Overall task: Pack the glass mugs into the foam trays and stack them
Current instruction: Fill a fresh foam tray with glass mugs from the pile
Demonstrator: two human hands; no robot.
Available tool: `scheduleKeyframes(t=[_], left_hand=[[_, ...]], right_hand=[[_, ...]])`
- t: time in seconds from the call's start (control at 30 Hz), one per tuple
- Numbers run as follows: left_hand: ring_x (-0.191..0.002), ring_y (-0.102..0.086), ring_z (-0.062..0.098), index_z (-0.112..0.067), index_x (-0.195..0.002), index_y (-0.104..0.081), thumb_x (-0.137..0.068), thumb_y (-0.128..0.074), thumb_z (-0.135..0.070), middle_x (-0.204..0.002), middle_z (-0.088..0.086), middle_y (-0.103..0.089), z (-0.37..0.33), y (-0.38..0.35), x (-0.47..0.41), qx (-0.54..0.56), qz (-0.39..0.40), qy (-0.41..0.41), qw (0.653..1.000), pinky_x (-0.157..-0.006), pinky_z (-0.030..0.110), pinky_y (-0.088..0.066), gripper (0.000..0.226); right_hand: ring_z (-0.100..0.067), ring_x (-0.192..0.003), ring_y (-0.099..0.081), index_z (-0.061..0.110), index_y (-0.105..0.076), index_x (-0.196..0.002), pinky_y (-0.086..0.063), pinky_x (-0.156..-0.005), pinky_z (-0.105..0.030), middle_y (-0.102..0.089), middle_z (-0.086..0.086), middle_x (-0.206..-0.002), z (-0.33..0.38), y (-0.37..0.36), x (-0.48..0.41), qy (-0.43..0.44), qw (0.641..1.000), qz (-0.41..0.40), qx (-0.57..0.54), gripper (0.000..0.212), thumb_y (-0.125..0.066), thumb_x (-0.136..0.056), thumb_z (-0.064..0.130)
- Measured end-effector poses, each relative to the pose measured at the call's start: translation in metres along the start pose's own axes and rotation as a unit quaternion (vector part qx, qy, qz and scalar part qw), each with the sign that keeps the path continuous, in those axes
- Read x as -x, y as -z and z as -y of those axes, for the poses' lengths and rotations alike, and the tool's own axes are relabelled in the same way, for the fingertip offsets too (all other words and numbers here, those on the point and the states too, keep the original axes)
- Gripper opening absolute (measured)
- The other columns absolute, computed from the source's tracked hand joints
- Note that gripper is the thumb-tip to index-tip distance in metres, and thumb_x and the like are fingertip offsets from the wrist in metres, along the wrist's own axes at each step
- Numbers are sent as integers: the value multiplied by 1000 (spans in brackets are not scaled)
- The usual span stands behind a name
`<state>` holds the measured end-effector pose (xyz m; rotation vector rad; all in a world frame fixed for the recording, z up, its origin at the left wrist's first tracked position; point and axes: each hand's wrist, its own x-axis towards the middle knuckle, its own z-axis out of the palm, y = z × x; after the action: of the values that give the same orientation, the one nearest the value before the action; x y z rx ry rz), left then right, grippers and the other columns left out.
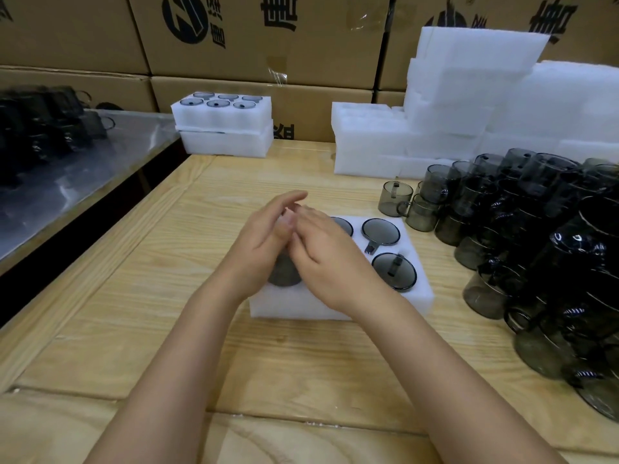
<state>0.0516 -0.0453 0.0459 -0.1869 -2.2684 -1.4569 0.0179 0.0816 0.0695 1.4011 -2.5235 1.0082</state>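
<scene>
Over the near foam tray, the left hand and right hand touched, fingers relaxed and empty, glass mugs sitting snug in its cushioning pockets.

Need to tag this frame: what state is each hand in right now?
Left hand: open, fingers straight, holding nothing.
Right hand: open, fingers relaxed, holding nothing.
</scene>
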Motion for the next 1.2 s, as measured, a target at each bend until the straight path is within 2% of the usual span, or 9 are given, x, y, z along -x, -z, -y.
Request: scheduleKeyframes(t=[0.1,0.2,0.33,0.5,0.7,0.87,0.97,1.07,1.2], left_hand=[[-134,-36,-1,-33,-131,-41,-78,-35,-82,-141,-12,-44,0,7,-1,11,-41,-17,999,-112,24,-28,73],[-138,-32,2,-36,-127,-47,-85,-40,-57,-142,-9,-47,-2,7,0,-30,10,-33,999,-116,33,-25,48],[-142,-9,-6,-46,-128,-50,-75,-25,-71,-150,-18,-34,-2,0,3,-228,123,34,965,-118,46,1,63],[-143,5,-5,-47,-132,-47,-80,-20,-69,-155,-19,-23,-1,-4,0,-277,136,56,949,-115,44,13,62],[-140,-32,9,-23,-127,-59,-83,-32,-52,-141,-4,-50,-3,-9,16,-249,-7,-37,968,-119,46,-2,59],[-116,-61,25,-5,-117,-66,-92,-41,-31,-126,12,-63,-12,-20,16,-390,-126,-190,892,-109,54,-29,44],[-123,-56,24,-7,-125,-62,-95,-34,-39,-132,11,-59,-18,-42,18,-418,-84,-143,893,-109,51,-30,52],[-129,-51,21,-11,-133,-56,-94,-24,-50,-138,8,-54,-19,-71,26,-463,18,-84,882,-111,49,-30,64],[-119,-59,24,-10,-121,-66,-92,-31,-50,-128,8,-63,-12,-73,25,-497,43,-106,860,-100,50,-44,61]], right_hand=[[-22,-128,-34,10,-42,-134,-28,-106,-38,-44,-5,-136,7,-14,-14,19,987,86,136,41,-27,-98,25],[-23,-135,-25,12,-34,-142,-20,-112,-40,-33,-8,-146,7,-19,-11,34,976,106,185,48,-32,-96,24],[-30,-144,-2,10,-2,-150,-4,-117,-46,-6,-13,-157,-1,-23,-1,75,930,175,315,61,-27,-97,24],[-30,-144,-2,15,3,-151,-9,-116,-48,-2,-12,-158,-4,-19,-4,96,917,213,323,63,-29,-97,23],[-21,-145,12,18,1,-151,5,-116,-50,3,-5,-159,-6,-27,9,41,949,125,285,64,-29,-97,33],[-11,-145,8,22,-11,-151,21,-111,-44,-8,7,-159,-17,-10,30,-61,962,18,264,65,-3,-91,45],[-14,-143,20,22,-4,-151,25,-108,-46,-2,12,-159,-45,21,45,-143,943,4,300,72,9,-88,53],[-12,-139,30,30,9,-150,22,-110,-47,11,21,-156,-70,36,53,-237,944,89,214,62,0,-92,53],[-9,-140,26,35,12,-149,11,-114,-46,16,25,-153,-78,35,50,-249,947,118,168,56,-11,-99,46]])
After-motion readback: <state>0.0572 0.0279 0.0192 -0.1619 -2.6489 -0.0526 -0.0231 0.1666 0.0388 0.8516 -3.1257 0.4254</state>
